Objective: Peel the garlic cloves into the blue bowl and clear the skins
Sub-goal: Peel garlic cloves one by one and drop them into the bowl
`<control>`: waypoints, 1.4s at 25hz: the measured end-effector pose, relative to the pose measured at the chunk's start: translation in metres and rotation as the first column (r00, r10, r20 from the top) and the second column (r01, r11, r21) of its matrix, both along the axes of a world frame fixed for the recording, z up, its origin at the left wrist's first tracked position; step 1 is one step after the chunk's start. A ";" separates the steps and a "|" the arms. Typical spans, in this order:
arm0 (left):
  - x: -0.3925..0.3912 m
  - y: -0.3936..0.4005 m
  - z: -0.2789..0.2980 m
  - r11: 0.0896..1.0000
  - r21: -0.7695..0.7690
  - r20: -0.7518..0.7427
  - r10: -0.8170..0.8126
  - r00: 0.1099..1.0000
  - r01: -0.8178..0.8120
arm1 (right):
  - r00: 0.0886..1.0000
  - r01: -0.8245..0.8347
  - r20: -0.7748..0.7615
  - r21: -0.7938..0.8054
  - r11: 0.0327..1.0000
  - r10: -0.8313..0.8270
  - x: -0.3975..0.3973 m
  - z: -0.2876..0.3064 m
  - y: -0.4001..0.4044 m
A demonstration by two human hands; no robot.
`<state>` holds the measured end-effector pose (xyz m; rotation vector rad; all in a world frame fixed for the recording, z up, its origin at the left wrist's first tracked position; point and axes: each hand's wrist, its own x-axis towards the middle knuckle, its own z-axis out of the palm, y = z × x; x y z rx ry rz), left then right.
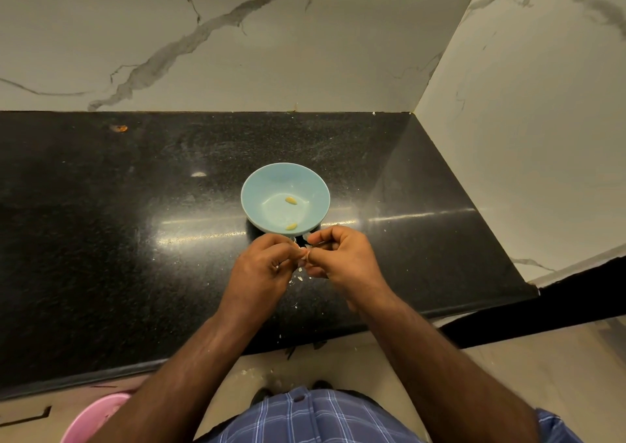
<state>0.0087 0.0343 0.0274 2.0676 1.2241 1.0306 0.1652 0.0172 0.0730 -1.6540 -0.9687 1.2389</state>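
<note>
A blue bowl (257, 191) stands on the black counter (101, 222) and holds two peeled yellowish garlic cloves (291, 200). Just in front of the bowl, my left hand (262, 266) and my right hand (342, 256) meet fingertip to fingertip and pinch a small garlic clove (305, 256) between them; the clove is mostly hidden by the fingers. White bits of garlic skin (298, 278) lie on the counter under the hands.
Marble walls close the counter at the back and right. The counter's front edge runs just before my body, with skin flakes (250, 371) on the floor below. A pink bin (95, 419) stands on the floor at lower left.
</note>
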 end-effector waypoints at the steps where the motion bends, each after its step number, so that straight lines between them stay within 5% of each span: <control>1: 0.001 0.000 0.000 1.000 0.006 -0.012 0.007 1.000 -0.007 | 1.000 0.006 0.009 0.001 1.000 -0.006 0.000 0.000 0.000; 10: 0.005 0.000 0.000 0.997 0.075 -0.041 0.021 0.999 -0.018 | 0.990 0.039 0.134 0.019 0.999 -0.041 -0.005 -0.006 0.003; 13: 0.005 0.001 0.003 0.997 0.069 0.011 0.017 1.000 -0.018 | 0.996 0.059 0.065 0.035 0.998 -0.061 -0.004 -0.005 0.003; 19: 0.002 0.005 0.007 0.988 -0.148 0.178 0.072 0.981 -0.046 | 0.989 -0.025 -0.145 0.003 1.000 0.025 0.010 0.003 0.004; 25: 0.001 0.007 0.004 0.950 -0.312 0.313 0.099 0.945 0.003 | 0.984 -0.033 -0.179 -0.020 0.999 0.029 0.014 -0.001 0.008; 35: 0.002 0.012 0.006 0.780 -0.598 0.631 0.317 0.708 0.184 | 0.946 -0.094 0.315 0.046 0.995 0.074 0.035 -0.017 0.009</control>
